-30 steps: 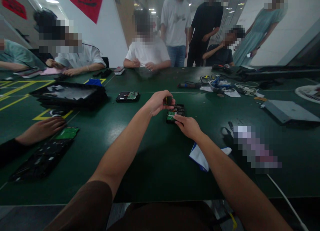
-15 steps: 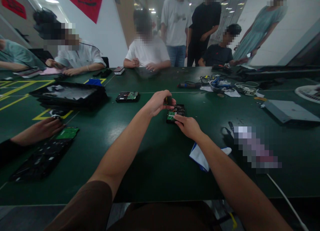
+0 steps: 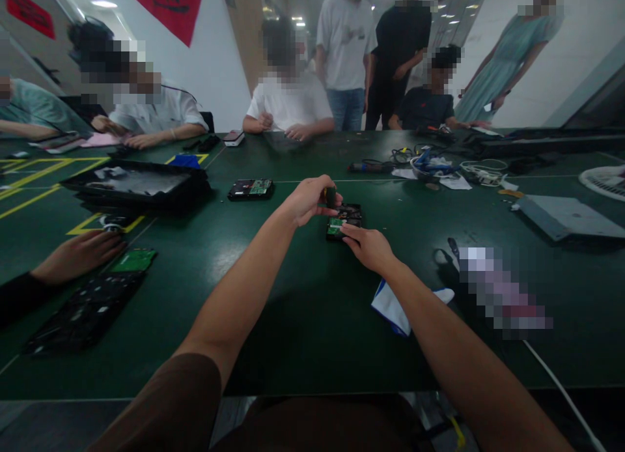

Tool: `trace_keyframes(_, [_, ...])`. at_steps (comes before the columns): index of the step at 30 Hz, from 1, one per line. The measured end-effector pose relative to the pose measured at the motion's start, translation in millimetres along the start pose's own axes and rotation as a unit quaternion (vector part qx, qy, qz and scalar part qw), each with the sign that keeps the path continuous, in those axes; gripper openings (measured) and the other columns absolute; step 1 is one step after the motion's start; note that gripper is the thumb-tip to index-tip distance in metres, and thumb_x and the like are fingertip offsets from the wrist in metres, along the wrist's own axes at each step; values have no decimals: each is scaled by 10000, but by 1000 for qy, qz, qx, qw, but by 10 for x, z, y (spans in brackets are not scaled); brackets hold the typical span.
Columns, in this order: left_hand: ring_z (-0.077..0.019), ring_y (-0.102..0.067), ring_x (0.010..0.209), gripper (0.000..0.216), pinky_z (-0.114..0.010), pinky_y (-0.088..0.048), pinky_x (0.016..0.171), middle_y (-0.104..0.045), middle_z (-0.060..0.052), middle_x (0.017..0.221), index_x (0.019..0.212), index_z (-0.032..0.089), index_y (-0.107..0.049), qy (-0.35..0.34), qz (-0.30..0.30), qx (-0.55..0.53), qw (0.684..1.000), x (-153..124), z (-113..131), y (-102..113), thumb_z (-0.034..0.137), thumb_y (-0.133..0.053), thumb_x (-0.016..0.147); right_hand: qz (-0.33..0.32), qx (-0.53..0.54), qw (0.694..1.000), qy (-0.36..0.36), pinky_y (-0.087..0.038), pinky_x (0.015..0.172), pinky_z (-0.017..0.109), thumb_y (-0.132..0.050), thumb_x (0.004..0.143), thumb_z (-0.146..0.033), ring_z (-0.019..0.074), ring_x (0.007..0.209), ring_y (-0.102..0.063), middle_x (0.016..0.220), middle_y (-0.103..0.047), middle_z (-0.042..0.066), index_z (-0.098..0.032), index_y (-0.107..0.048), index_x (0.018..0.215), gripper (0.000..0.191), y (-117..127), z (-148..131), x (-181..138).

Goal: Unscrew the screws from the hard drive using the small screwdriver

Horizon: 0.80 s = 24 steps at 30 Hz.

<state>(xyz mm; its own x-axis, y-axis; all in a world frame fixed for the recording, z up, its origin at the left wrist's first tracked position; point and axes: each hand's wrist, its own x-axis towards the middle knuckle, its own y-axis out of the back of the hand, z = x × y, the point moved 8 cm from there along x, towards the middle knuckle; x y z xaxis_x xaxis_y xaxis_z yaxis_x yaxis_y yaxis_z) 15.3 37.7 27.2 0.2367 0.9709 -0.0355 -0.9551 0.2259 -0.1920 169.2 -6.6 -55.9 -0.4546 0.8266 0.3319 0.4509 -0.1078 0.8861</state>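
A black hard drive with a green circuit board (image 3: 334, 228) lies flat on the dark green table in front of me. My left hand (image 3: 315, 197) is closed around the dark, yellow-marked handle of a screwdriver (image 3: 331, 197), above the drive's far left part; its tip is hidden. With thumb and fingers, my right hand (image 3: 367, 245) grips the drive's near right edge. Under my right forearm lies a white cloth item with blue edging (image 3: 393, 309).
Another hard drive (image 3: 250, 189) lies further left, near a black tray (image 3: 137, 185). A co-worker's hand (image 3: 81, 256) is beside a black part with a green board (image 3: 88, 309). Cables (image 3: 430, 162) and a grey metal box (image 3: 569, 216) are at right. Several people are across the table.
Both my hands stay at the drive, with hardly any movement. At left, the co-worker's hand has shifted slightly. The view has drifted a little.
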Motion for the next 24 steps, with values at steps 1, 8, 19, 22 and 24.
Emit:
trace_keyframes(1, [-213, -680, 786, 148, -352, -583, 689, -721, -118, 844, 869, 158, -640, 0, 2, -8, 1000, 3, 0, 8, 304, -630, 843, -1, 1, 1000, -1, -567, 1082, 496, -581, 1037, -331, 281, 1269, -677, 1470, -637, -19, -353, -675, 1390, 366, 0, 2, 0])
trace_keyframes(8, [-184, -615, 794, 232, -267, -505, 598, -706, -131, 884, 806, 137, -730, -28, 19, 58, 998, 17, 65, 47, 330, -601, 824, -10, 2, 1000, -3, -565, 1086, 529, -573, 1040, -339, 279, 1273, -675, 1489, -618, -29, -370, -656, 1406, 377, 0, 5, 2])
trace_keyframes(19, [-235, -713, 847, 164, -337, -592, 686, -735, -130, 879, 887, 156, -621, -4, -5, -15, 1000, 31, -14, 25, 312, -638, 842, 7, 0, 1000, 3, -555, 1101, 462, -571, 1045, -346, 263, 1273, -674, 1478, -628, -30, -343, -669, 1398, 367, -24, 31, -3])
trace_keyframes(22, [-201, -683, 822, 134, -326, -599, 704, -715, -108, 868, 850, 157, -628, -18, 12, -15, 1000, 36, 7, 44, 288, -642, 828, 6, 2, 1000, 1, -559, 1094, 464, -581, 1039, -342, 265, 1266, -678, 1475, -630, -32, -348, -671, 1399, 371, -32, 36, -3])
trace_keyframes(24, [-171, -638, 774, 115, -300, -587, 675, -689, -86, 856, 832, 160, -649, -28, 24, 2, 999, 29, 33, 57, 272, -657, 811, 5, 4, 1000, 0, -564, 1086, 468, -582, 1037, -336, 268, 1260, -682, 1474, -631, -27, -343, -672, 1400, 373, -29, 34, -3])
